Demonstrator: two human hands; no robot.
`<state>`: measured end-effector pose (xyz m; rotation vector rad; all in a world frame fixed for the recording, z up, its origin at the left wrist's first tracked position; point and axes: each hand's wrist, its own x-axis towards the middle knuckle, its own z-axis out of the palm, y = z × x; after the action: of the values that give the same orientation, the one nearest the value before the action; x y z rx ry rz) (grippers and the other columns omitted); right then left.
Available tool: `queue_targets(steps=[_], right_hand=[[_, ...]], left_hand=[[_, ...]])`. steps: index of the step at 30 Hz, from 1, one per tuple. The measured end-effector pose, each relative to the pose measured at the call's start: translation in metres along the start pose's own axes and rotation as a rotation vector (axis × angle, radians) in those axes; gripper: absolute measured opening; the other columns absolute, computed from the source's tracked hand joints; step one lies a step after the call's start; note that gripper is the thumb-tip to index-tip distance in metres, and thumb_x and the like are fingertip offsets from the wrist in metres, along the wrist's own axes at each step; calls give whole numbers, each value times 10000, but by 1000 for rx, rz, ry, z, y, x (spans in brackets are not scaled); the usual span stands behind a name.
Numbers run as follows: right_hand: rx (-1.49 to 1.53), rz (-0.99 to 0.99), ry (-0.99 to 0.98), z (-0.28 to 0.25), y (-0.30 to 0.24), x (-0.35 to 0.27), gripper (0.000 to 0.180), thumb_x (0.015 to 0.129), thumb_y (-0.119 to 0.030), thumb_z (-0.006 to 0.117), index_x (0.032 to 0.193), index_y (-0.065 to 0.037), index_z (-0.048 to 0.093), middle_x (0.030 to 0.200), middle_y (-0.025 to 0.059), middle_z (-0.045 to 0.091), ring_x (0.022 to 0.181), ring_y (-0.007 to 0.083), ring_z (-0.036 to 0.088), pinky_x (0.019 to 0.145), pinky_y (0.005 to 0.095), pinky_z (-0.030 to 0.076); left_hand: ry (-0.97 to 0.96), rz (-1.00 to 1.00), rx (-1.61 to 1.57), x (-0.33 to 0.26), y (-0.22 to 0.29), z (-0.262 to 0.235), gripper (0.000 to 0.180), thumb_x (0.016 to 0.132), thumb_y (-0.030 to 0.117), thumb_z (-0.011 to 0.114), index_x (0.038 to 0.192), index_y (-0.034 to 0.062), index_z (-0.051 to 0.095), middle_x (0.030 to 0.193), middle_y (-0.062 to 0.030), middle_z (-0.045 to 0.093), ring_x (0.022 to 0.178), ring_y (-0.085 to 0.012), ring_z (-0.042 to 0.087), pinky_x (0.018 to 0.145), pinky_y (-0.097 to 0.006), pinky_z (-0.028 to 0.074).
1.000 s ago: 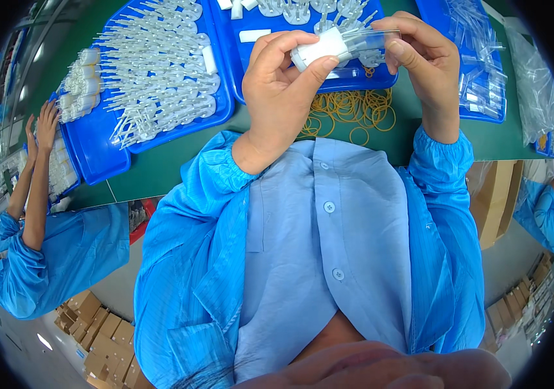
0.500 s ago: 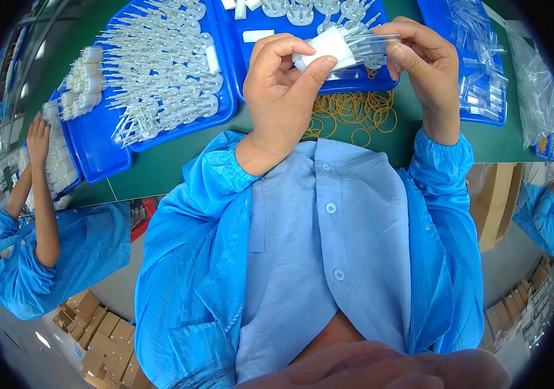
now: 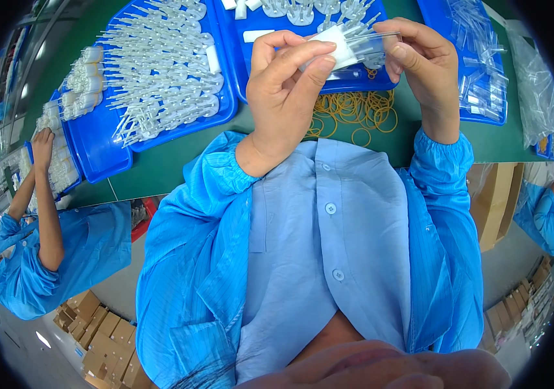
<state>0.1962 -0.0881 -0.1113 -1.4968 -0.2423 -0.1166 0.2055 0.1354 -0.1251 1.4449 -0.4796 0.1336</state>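
White plastic part sits pinched in left hand fingertips, mouth of clear bag against it; right hand grips the bag. Just beyond both hands: blue tray of similar parts. Below hands: yellow rubber bands, loose on green table.

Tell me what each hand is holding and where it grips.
The left hand pinches the white end of a bundle of clear plastic sticks; the right hand grips its clear end.
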Motion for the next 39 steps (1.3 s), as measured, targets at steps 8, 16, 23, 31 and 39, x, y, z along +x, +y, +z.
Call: queue_targets(steps=[8, 16, 23, 31, 39], right_hand=[[26, 26, -34, 9, 1, 1, 285, 889, -95, 635, 1144, 33, 645, 761, 50, 586, 599, 102, 543, 522, 231, 461], [15, -14, -49, 7, 0, 0, 274, 896, -100, 624, 1137, 29, 649, 772, 58, 597, 611, 105, 547, 535, 230, 460], [-31, -131, -120, 8, 0, 5, 258, 912, -109, 607, 1126, 28, 650, 901, 90, 596, 646, 106, 548, 561, 232, 459], [-101, 47, 19, 9, -4, 1, 238, 896, -113, 621, 1091, 20, 651, 900, 78, 600, 681, 132, 559, 607, 247, 458], [-445, -90, 2, 35, -31, 14, 246, 902, -77, 599, 1114, 43, 639, 851, 71, 554, 673, 96, 507, 580, 222, 402]], left_hand=[[47, 24, -10, 0, 0, 1, 205, 817, -38, 713, 1013, 20, 703, 1120, -71, 513, 985, -129, 550, 814, -237, 481], [30, 43, 33, 0, 1, 0, 192, 816, -52, 709, 997, 11, 705, 1139, -81, 499, 1019, -193, 594, 848, -265, 503], [7, 111, 67, 1, -6, -1, 184, 806, -64, 714, 975, 9, 702, 1131, -79, 489, 1085, -256, 607, 868, -288, 513], [46, 123, -66, 0, -6, 5, 229, 777, -73, 738, 933, 8, 590, 1077, -68, 432, 976, -149, 551, 838, -279, 510], [73, -78, -202, -4, -13, 6, 214, 802, -66, 720, 887, 16, 542, 1052, -62, 453, 966, -140, 568, 816, -256, 504]])
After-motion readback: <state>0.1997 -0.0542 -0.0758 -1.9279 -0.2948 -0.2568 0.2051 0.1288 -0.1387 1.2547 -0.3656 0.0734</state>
